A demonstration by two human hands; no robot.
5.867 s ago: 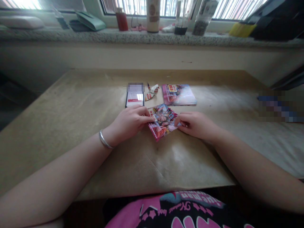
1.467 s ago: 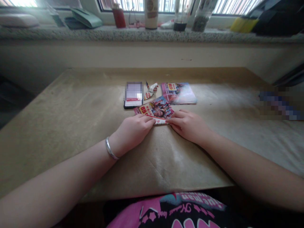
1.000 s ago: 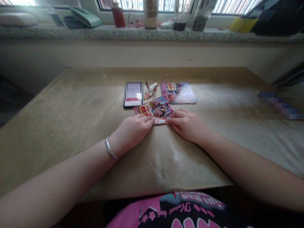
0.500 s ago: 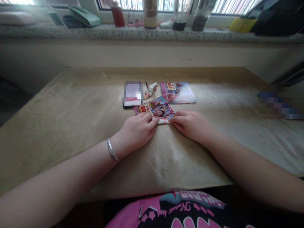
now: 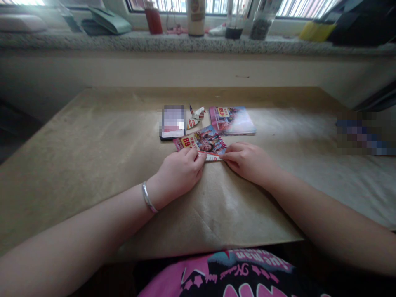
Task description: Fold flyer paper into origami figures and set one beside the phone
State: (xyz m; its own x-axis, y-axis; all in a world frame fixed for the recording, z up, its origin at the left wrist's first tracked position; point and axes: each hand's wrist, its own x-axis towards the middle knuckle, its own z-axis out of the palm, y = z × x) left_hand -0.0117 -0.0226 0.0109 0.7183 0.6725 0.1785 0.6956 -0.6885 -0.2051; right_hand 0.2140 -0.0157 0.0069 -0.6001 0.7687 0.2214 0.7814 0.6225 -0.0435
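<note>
A colourful printed paper sheet point(image 5: 206, 140) lies on the table, its near edge folded over to show a white strip. My left hand point(image 5: 180, 170) is closed on the left part of that fold, fingers pressed together on the paper. At the fold's right end, my right hand point(image 5: 247, 161) pinches the corner between thumb and fingers. Just behind the sheet stands a small folded paper bird point(image 5: 196, 116). To its left is a phone point(image 5: 173, 121) with its screen blurred out. A stack of similar printed papers point(image 5: 232, 120) rests to the right of the bird.
The table point(image 5: 102, 152) has a tan cover and reaches the wall. Above it, a stone windowsill point(image 5: 173, 46) holds a red jar point(image 5: 153, 20), a bottle point(image 5: 196, 18) and other containers. A blurred-out bluish object point(image 5: 365, 134) lies at the table's right edge.
My left hand and wrist have shifted very slightly to the right along the fold. My right hand and the papers look almost the same.
</note>
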